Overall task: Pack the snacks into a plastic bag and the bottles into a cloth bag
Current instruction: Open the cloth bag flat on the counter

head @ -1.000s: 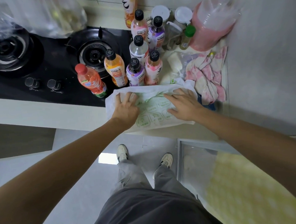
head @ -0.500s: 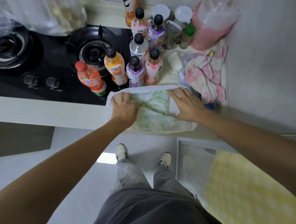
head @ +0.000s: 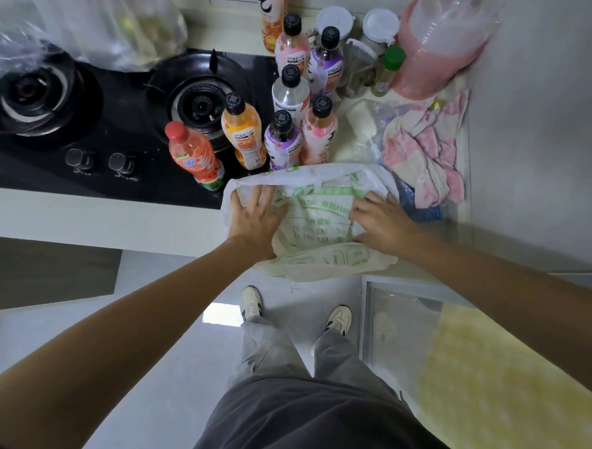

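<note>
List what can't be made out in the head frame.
- White bag with green print: inside hidden by its own folds, the left hand and the right hand.
- Tall orange bottle at the back: top cut off by the frame edge.
- Clear plastic bags above the black stove: contents blurred.

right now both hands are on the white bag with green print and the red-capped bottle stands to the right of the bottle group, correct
Not quite. In the head view the red-capped bottle stands at the left of the bottle group, on the stove edge. Both the left hand and right hand are on the white bag.
</note>
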`<act>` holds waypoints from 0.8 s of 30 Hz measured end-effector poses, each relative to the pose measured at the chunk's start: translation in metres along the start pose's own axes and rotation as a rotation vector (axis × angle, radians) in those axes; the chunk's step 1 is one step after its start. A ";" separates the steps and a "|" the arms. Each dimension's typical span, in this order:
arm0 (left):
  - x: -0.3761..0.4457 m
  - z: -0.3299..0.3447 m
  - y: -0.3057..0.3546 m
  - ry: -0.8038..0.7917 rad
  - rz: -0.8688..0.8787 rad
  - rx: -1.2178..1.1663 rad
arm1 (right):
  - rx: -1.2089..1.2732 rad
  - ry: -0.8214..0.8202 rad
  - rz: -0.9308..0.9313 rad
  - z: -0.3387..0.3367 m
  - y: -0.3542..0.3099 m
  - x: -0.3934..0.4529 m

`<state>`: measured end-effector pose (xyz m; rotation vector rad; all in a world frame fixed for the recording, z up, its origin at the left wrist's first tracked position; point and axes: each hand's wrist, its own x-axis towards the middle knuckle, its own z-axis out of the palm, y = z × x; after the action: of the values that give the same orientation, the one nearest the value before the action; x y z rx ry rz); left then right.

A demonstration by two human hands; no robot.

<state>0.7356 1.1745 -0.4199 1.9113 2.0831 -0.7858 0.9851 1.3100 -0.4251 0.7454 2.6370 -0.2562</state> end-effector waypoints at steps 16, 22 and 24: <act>-0.006 0.019 -0.042 0.489 0.439 -0.075 | 0.121 0.061 0.092 0.010 0.018 -0.003; -0.003 0.023 -0.043 0.404 0.590 0.004 | 0.115 0.182 0.050 0.021 0.024 -0.008; -0.001 0.027 -0.044 0.291 0.492 0.006 | 0.124 0.183 0.038 0.026 0.027 -0.007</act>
<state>0.6881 1.1589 -0.4319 2.5157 1.6172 -0.4217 1.0135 1.3220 -0.4477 0.8980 2.7959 -0.3597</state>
